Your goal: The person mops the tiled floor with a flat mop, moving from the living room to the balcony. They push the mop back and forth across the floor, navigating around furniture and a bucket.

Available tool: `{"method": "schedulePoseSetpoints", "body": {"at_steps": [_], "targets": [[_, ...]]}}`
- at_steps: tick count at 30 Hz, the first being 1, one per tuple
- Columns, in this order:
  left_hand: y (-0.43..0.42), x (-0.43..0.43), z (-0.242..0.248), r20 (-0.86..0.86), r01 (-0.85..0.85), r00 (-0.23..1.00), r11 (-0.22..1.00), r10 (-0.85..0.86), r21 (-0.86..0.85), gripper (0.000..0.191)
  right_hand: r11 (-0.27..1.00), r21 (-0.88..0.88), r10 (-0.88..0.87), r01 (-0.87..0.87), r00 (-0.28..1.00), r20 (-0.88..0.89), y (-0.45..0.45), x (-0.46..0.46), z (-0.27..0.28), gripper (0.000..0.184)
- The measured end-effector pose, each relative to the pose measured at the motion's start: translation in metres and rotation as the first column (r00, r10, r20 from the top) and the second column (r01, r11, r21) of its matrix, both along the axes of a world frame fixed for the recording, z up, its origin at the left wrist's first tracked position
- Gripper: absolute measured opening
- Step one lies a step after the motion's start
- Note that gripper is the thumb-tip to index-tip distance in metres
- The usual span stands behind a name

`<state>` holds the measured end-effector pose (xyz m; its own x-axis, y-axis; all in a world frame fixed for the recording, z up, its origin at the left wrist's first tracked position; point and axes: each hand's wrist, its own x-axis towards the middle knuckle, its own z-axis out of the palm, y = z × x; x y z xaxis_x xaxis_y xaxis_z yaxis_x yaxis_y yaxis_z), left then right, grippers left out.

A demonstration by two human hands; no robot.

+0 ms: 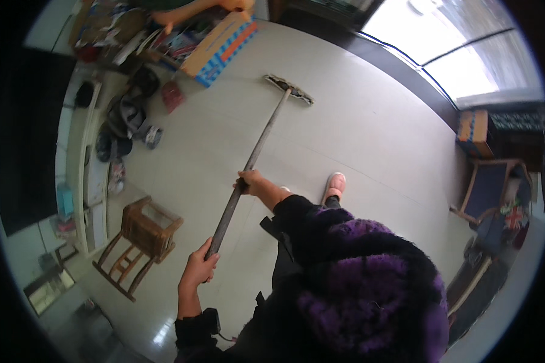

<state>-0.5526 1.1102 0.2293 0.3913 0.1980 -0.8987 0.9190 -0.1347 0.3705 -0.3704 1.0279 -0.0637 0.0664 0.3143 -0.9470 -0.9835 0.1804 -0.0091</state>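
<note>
Both my hands hold the long wooden handle (264,131) of a flat floor mop, which slants across the floor in front of me. My left hand (199,263) is closed around the handle near its lower end. Farther up the shaft, my right hand (249,182) grips it around the middle. At the far end, the mop head (289,89), with a pale frayed edge and a dark top, lies on the light tiled floor (345,122). A pink slipper (336,185) is on one foot; my right arm mostly hides the other.
A wooden chair (141,236) stands at left. Bags (126,115) and a red packet (172,96) lie beside a white cabinet (88,159). A filled cardboard box (222,47) is at the top. At right are another box (474,131) and a wooden-framed armchair (486,188).
</note>
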Motion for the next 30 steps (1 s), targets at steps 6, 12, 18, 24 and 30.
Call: {"method": "schedulePoseSetpoints", "body": {"at_steps": [6, 12, 18, 24, 30], "targets": [[-0.077, 0.098, -0.057, 0.057, 0.287, 0.958, 0.952, -0.282, -0.104, 0.057, 0.963, -0.156, -0.221, 0.221, 0.975, 0.02, -0.175, 0.081, -0.037, 0.017], [-0.145, 0.126, -0.074, 0.251, 0.532, 0.821, 0.846, -0.512, -0.015, 0.053, 0.931, -0.154, -0.336, 0.332, 0.942, -0.001, -0.29, 0.086, -0.038, 0.02], [-0.163, 0.093, -0.017, -0.167, 0.082, 0.972, 0.905, -0.165, -0.418, 0.054, 0.935, -0.071, -0.349, 0.347, 0.937, -0.029, -0.28, 0.01, 0.003, 0.026], [-0.265, 0.188, -0.062, 0.047, 0.197, 0.978, 0.827, -0.202, -0.527, 0.055, 0.921, -0.14, -0.348, 0.364, 0.929, 0.126, -0.379, 0.101, 0.0, 0.028], [-0.388, 0.262, -0.106, 0.124, 0.162, 0.986, 0.842, -0.114, -0.514, 0.052, 0.804, -0.29, -0.441, 0.518, 0.848, 0.293, -0.493, 0.218, -0.019, 0.029]]}}
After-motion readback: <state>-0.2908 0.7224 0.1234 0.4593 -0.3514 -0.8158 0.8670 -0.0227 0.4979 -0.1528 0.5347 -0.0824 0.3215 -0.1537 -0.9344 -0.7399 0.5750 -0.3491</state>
